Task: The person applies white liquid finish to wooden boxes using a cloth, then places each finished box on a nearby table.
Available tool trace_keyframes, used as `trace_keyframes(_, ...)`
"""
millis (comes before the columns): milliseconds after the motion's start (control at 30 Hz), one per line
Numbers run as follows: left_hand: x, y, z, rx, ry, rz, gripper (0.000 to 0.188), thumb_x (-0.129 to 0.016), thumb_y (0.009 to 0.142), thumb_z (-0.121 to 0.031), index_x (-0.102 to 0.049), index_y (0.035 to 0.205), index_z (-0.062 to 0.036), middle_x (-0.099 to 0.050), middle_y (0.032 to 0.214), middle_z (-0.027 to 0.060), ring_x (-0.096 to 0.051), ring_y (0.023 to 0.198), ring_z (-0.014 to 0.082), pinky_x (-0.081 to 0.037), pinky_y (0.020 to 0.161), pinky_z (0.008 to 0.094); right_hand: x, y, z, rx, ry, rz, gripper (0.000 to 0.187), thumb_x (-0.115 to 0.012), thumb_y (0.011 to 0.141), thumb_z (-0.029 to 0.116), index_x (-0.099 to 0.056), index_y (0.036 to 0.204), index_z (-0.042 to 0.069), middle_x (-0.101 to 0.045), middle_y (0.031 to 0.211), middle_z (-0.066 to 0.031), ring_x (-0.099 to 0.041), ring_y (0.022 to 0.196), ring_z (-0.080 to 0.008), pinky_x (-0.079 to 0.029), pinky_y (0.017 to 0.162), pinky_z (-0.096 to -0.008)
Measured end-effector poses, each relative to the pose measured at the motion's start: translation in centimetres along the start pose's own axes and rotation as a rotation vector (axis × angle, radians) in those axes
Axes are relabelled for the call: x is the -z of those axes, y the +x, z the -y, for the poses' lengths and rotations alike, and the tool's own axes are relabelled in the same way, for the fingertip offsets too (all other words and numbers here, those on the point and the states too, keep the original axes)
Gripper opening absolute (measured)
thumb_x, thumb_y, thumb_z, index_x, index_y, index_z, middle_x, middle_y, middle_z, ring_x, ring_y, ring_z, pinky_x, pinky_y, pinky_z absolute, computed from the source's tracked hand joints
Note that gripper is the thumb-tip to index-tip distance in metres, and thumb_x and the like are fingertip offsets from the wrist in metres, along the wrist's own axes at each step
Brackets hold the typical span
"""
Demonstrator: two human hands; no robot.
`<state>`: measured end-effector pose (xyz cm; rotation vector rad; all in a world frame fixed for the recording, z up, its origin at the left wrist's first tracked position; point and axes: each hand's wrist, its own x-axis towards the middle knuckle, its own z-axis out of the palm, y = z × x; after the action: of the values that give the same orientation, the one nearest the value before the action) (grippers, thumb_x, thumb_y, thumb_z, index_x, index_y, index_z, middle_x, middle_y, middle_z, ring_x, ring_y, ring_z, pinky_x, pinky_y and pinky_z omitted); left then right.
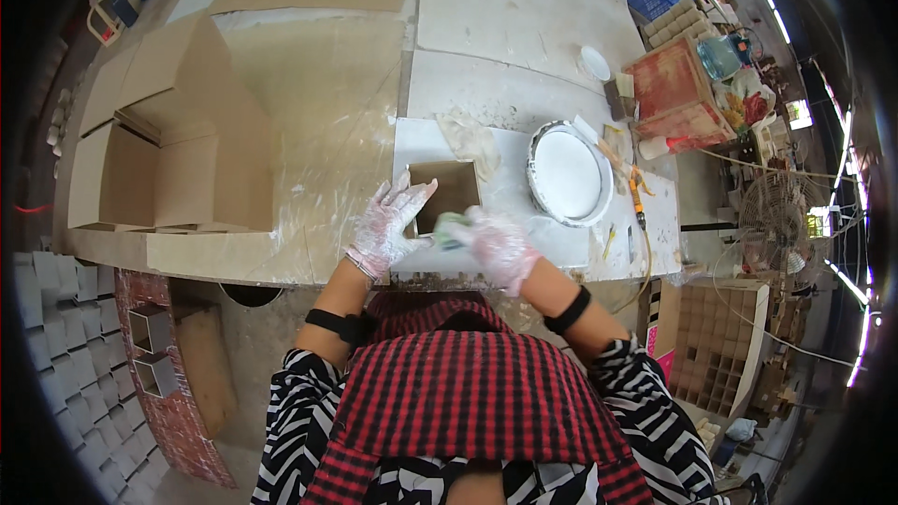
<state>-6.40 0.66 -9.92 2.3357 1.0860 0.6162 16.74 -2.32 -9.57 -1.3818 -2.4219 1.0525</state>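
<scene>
against the white-smeared left hand (382, 227), a square, hollow box (455, 189)

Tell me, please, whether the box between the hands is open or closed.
Open on top: the box shows its brown inside, uncovered.

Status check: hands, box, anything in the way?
Left hand at left side of open box; right hand holding blurred green pad at near edge. Crumpled sheet beyond box, round tub to its right; neither between hands and box.
</scene>
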Motion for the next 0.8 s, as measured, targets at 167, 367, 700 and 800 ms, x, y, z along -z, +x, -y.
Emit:
trace_keyframes(167,-0.5,-0.6,0.3,0.001,-0.144,-0.079,0.095,-0.076,0.061,-0.031,-0.028,0.141,-0.0134,-0.039,0.140,0.0096,-0.030,0.132,0.0327,-0.024,0.109,0.0442,5.7,-0.6,6.4,-0.052,-0.642,-0.003,0.026,-0.053,0.079,0.015,-0.057,0.103,0.021,-0.053,0.087,-0.0089,-0.057,0.087,-0.0245,-0.048,0.068,-0.0383)
trace_keyframes(367,-0.8,-0.5,0.6,-0.010,-0.070,-0.056,0.093,-0.075,0.065,-0.030,-0.026,0.142,-0.0119,-0.033,0.143,0.0087,-0.028,0.133,0.0321,-0.023,0.109,0.0426,3.3,-0.1,7.1,0.192,-0.572,-0.030,0.031,-0.053,0.078,0.016,-0.058,0.105,0.029,-0.051,0.088,-0.0089,-0.057,0.086,-0.0250,-0.048,0.071,-0.0363)
trace_keyframes(700,-3.6,-2.0,-3.7,-0.460,0.167,-0.078,0.061,-0.056,0.081,-0.032,-0.040,0.134,-0.0065,-0.040,0.138,0.0096,-0.035,0.129,0.0290,-0.021,0.109,0.0473,8.8,-1.1,5.0,-0.111,-0.283,-0.364,0.023,-0.062,0.074,0.017,-0.064,0.097,0.024,-0.054,0.081,-0.0093,-0.057,0.085,-0.0259,-0.047,0.071,-0.0364)
trace_keyframes(800,-5.0,-1.5,-5.5,-0.423,0.433,0.036,0.053,-0.046,0.085,-0.028,-0.042,0.132,-0.0045,-0.042,0.135,0.0123,-0.036,0.127,0.0315,-0.021,0.109,0.0467,8.8,3.1,7.1,0.080,-0.288,-0.117,0.024,-0.062,0.074,0.016,-0.063,0.096,0.022,-0.054,0.080,-0.0092,-0.057,0.085,-0.0261,-0.047,0.071,-0.0371)
